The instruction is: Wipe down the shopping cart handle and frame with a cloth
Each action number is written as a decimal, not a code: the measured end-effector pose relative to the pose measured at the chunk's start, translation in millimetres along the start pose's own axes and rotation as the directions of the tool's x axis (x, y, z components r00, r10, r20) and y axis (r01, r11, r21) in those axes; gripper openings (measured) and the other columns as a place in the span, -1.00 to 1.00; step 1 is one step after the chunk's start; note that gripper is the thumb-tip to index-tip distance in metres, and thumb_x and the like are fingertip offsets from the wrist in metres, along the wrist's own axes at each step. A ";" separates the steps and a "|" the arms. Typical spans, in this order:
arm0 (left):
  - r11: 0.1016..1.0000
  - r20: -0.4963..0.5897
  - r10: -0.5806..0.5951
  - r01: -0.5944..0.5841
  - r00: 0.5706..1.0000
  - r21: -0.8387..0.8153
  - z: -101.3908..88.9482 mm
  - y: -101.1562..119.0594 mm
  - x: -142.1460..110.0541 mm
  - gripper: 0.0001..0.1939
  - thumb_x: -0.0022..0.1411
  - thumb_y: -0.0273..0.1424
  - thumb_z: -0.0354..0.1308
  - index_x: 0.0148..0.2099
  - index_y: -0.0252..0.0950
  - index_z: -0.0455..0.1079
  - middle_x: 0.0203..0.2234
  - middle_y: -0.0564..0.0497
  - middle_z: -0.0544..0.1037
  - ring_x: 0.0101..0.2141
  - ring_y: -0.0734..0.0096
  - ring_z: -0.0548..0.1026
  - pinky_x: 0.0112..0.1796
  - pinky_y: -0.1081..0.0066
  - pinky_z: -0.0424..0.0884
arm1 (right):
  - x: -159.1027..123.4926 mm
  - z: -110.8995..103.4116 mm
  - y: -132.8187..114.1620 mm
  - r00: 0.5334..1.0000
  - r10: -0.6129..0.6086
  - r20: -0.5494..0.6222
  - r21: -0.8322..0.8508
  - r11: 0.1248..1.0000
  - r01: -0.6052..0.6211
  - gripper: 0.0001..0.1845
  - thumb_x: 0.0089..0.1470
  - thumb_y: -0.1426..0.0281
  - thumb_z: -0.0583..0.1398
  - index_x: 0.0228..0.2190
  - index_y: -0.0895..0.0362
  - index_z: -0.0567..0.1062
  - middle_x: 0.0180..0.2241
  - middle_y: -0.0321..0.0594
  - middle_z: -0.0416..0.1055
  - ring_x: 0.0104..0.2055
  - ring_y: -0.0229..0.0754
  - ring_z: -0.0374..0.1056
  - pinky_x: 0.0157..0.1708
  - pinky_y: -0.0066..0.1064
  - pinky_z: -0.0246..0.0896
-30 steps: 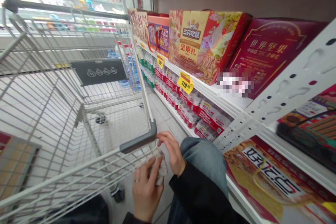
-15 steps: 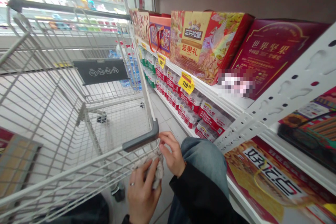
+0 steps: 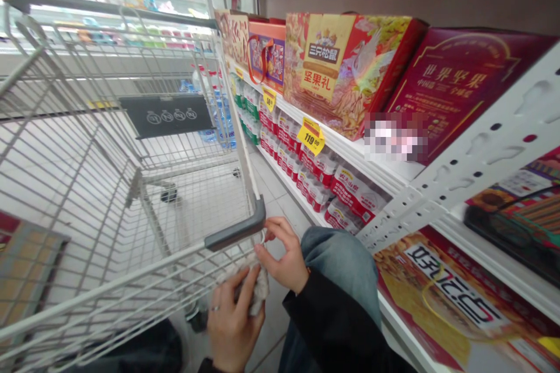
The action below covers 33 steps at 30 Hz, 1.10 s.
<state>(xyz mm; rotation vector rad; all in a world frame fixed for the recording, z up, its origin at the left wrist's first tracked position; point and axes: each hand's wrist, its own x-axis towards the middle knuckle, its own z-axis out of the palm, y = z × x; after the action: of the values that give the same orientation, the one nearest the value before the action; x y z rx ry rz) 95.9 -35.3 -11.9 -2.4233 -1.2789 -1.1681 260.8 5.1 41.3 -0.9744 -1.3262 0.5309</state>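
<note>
Your left hand (image 3: 236, 315) holds the cloth (image 3: 261, 291) against the cart's (image 3: 166, 116) near wire side, left of the shelf (image 3: 390, 176). Your right hand (image 3: 284, 255) is at the guard (image 3: 236, 229), thumb and fingers narrowly apart; I cannot tell whether you pinch the wire.

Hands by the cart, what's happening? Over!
Left hand: holding crumpled cloth against cart. Right hand: beside dark corner guard, grip unclear. Knee close beside right hand.
</note>
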 end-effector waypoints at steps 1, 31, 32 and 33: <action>1.000 0.005 0.006 -0.006 1.000 0.010 2.3 -0.8 -2.1 -0.44 0.22 -0.52 0.30 0.25 -0.17 0.41 -0.04 -0.12 0.54 -0.09 0.17 0.50 -0.03 0.24 0.42 | 0.1 -0.2 -0.1 1.000 -0.001 0.002 0.000 1.000 0.001 -0.52 0.08 0.45 0.29 0.07 0.04 0.54 -0.11 -0.18 0.41 -0.23 -0.22 0.34 -0.15 -0.31 0.42; 1.000 -0.004 0.025 -0.025 1.000 0.004 -11.2 -3.0 0.2 -0.45 0.23 -0.54 0.30 0.25 -0.17 0.41 -0.05 -0.11 0.55 -0.14 0.21 0.50 -0.05 0.26 0.42 | -0.5 -1.2 0.7 1.000 0.002 0.012 0.004 1.000 -0.002 -0.52 0.12 0.46 0.29 0.09 0.02 0.53 -0.10 -0.20 0.41 -0.22 -0.22 0.34 -0.13 -0.30 0.39; 1.000 -0.020 0.021 -0.022 1.000 -0.002 -12.0 -3.1 0.2 -0.44 0.22 -0.54 0.31 0.25 -0.16 0.40 -0.05 -0.11 0.55 -0.13 0.22 0.50 -0.05 0.25 0.42 | -0.7 -1.0 1.6 1.000 0.002 0.013 0.006 1.000 -0.002 -0.52 0.12 0.45 0.29 0.09 0.01 0.52 -0.09 -0.20 0.41 -0.22 -0.23 0.35 -0.13 -0.30 0.39; 1.000 -0.050 0.010 -0.010 0.999 -0.009 -14.1 -2.9 1.3 -0.43 0.22 -0.55 0.31 0.26 -0.16 0.40 -0.04 -0.11 0.55 -0.13 0.22 0.51 -0.04 0.25 0.42 | -0.7 -0.9 2.4 1.000 0.002 0.015 0.008 1.000 -0.002 -0.52 0.12 0.44 0.29 0.09 0.01 0.52 -0.09 -0.20 0.41 -0.22 -0.23 0.35 -0.13 -0.31 0.39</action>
<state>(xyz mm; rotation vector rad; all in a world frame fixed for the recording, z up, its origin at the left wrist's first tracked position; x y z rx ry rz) 86.1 -39.3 -1.9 -2.3882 -1.2486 -1.2260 262.0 5.6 38.9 -0.9670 -1.3357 0.5460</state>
